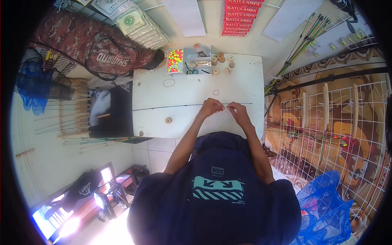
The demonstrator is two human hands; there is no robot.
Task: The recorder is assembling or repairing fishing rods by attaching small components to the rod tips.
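Observation:
My left hand [210, 108] and my right hand [238, 111] are close together above the white table [155, 96], fingertips pinched and almost touching. Something very small sits between them; I cannot make out what it is. A thin dark rod or line [171, 107] runs across the table from the left up to my hands. A small round wooden spool [168, 120] lies near the front edge, left of my left hand. A tiny ring [215, 92] lies just beyond my hands.
At the table's far edge stand a clear compartment box [188, 59] with bright pink and yellow beads and several wooden spools [222, 62]. A thin loop [168, 83] lies mid-table. Fishing rods [300, 47] lean at right; a wire rack [343, 122] and blue net [326, 204] are beside me.

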